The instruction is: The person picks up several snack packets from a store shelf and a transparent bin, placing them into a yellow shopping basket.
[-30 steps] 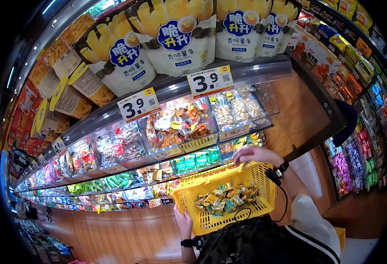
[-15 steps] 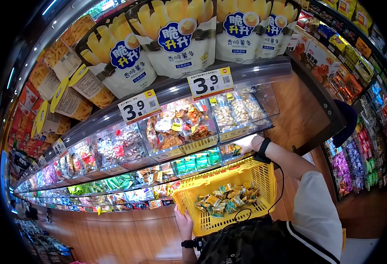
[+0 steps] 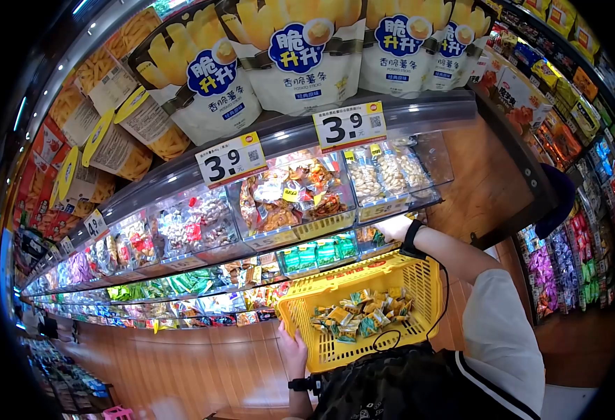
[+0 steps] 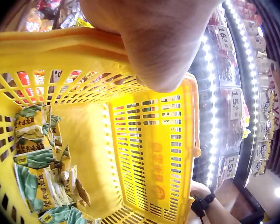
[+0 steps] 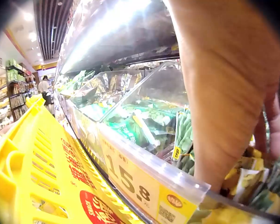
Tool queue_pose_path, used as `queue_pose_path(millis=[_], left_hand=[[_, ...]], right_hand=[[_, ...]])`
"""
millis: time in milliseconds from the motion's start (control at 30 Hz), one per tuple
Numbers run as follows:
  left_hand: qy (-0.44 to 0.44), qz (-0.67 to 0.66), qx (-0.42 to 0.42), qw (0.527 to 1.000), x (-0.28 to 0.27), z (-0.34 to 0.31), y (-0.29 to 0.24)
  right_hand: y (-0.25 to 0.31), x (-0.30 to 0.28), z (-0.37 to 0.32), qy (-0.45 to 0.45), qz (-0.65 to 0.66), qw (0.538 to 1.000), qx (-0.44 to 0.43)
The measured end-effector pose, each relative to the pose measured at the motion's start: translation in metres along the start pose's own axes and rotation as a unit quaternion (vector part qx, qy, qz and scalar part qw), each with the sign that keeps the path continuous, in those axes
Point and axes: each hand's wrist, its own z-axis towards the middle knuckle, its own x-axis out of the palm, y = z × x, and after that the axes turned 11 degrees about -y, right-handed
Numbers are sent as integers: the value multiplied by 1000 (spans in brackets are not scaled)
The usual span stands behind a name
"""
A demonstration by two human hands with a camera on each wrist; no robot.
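Observation:
A yellow basket (image 3: 430, 297) holds a pile of small yellow-and-green packets (image 3: 363, 313); the left wrist view shows them at one end of the basket (image 4: 98, 39). My left hand (image 3: 293, 350) grips its left rim, and that hand (image 4: 156, 42) fills the top of the left wrist view. Beyond the basket's far side, my right hand (image 3: 396, 227) reaches into a clear shelf bin. In the right wrist view the right hand (image 5: 228, 98) reaches down among similar packets (image 5: 252, 179); its fingers are partly visible, and what they hold is hidden.
Left of that bin is one with green packets (image 3: 318, 255), behind a 15.8 price label (image 5: 130, 179). Bins of wrapped snacks (image 3: 290, 196) stand above, under large potato-stick bags (image 3: 300, 63). A dark-edged wooden panel (image 3: 486, 185) lies right. A person (image 5: 45, 88) stands far off.
My right hand has moved from above the basket forward into the shelf bin, and its fingers have gone out of sight in the head view. My left hand keeps its grip on the rim.

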Motion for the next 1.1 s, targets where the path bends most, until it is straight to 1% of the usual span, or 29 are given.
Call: queue_pose_path(millis=[67, 100, 167, 200, 267, 333, 400, 433, 467, 533, 600, 667, 700, 733, 800, 833, 867, 933, 967, 1000, 1067, 1100], left_hand=[[-3, 0, 7, 1000, 0, 0, 0], [-3, -8, 2, 1000, 1, 0, 1], [-1, -18, -4, 1000, 1, 0, 0], [1, -19, -7, 1000, 1, 0, 0], [0, -21, -10, 1000, 0, 0, -2], [3, -23, -23, 999, 0, 1, -4], [2, -27, -19, 999, 2, 0, 1], [0, -29, -15, 999, 1, 1, 1], [-2, -28, -15, 999, 0, 1, 2], [6, -26, -14, 1000, 0, 0, 3], [5, -24, -12, 1000, 1, 1, 4], [4, -21, -15, 1000, 1, -1, 4], [-11, -24, 0, 1000, 2, 1, 3], [-24, -27, 13, 999, 4, 0, 2], [-22, -36, 6, 999, 2, 2, 0], [-18, -46, -3, 999, 3, 0, -1], [-16, -46, -5, 999, 3, 0, -1], [-21, -46, 15, 999, 3, 1, -2], [-25, -41, 10, 999, 2, 1, -6], [-25, -41, 10, 999, 1, 4, -5], [8, -31, 2, 999, 1, 1, 0], [3, -32, -14, 999, 2, -1, 3]], right_hand=[[-3, 3, 5, 47, 126, 989, 59], [-6, 6, 7, 47, 126, 989, 60], [-15, 19, 9, 6, 0, 997, -73], [-17, 25, 8, 7, -2, 997, -73], [-13, 29, 4, 1, 114, 993, -10], [-14, 32, 10, 17, 98, 995, -4], [-15, 40, 10, 16, 123, 992, -6], [-13, 34, 12, 26, 116, 993, -29], [-11, 28, 10, 25, 116, 993, -30], [-9, 17, 6, 43, 160, 986, -5], [-11, 10, 4, 55, 145, 988, -13], [-15, 7, -2, -7, 170, 985, 11], [-14, 8, -7, -87, 155, 984, -30], [-13, 2, -13, -84, 156, 984, -28], [-6, -17, -21, -78, 125, 989, 29], [12, -44, -31, -19, 108, 991, 80], [25, -63, -37, 4, 105, 989, 104], [30, -63, -58, -115, 139, 982, 46], [35, -56, -69, -208, 83, 974, 15], [31, -50, -68, -148, 95, 983, 46], [33, -35, -91, -283, 47, 957, -36], [38, -32, -108, -292, 62, 953, -43]])
